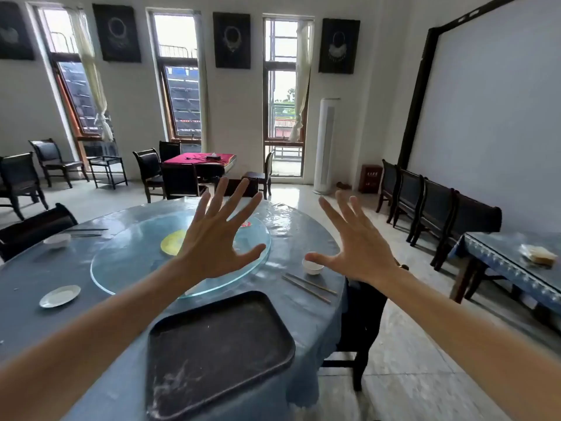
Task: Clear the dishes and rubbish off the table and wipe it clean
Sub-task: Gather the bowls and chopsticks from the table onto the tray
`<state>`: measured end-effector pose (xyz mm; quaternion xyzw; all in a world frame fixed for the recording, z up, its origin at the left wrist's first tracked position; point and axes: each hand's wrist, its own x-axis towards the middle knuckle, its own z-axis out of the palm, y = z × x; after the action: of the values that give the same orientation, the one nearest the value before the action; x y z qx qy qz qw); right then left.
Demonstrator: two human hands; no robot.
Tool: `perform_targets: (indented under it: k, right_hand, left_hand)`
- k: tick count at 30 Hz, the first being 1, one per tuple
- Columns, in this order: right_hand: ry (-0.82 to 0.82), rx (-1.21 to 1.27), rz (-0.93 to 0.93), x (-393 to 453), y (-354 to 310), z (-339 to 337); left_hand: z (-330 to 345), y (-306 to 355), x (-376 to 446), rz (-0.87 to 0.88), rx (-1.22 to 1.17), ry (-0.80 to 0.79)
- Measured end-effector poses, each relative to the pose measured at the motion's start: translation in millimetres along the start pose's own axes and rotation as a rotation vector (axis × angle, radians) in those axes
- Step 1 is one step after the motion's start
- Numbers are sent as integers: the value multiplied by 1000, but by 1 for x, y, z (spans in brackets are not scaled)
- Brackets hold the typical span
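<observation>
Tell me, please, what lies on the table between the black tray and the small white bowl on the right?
In the head view, a pair of chopsticks lies between the black tray and the white bowl, on the blue tablecloth.

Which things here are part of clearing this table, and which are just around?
Job: black tray, white bowl, chopsticks, small plate, far bowl, yellow plate, round table.
Around: side table, red table, wall chairs.

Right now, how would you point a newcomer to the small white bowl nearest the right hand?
Start at the round blue table and its glass turntable. Just off the turntable's right rim, above a pair of chopsticks, sits the white bowl. The other bowl lies at the far left.
</observation>
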<state>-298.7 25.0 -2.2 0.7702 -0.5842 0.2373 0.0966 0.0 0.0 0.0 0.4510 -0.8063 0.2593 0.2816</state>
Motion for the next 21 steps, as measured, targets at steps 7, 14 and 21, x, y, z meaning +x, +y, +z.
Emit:
perform_targets:
  k: [7,14,21]
  right_hand:
    - [-41,19,33,20,73,59]
    - [-179,129,101,42,132,128]
    - [-268,180,177,89,182,217]
  left_hand:
    - [89,18,19,-53,1,-138]
    - [187,34,24,-144,-128,-330]
    - [291,19,56,-176,-221,-500]
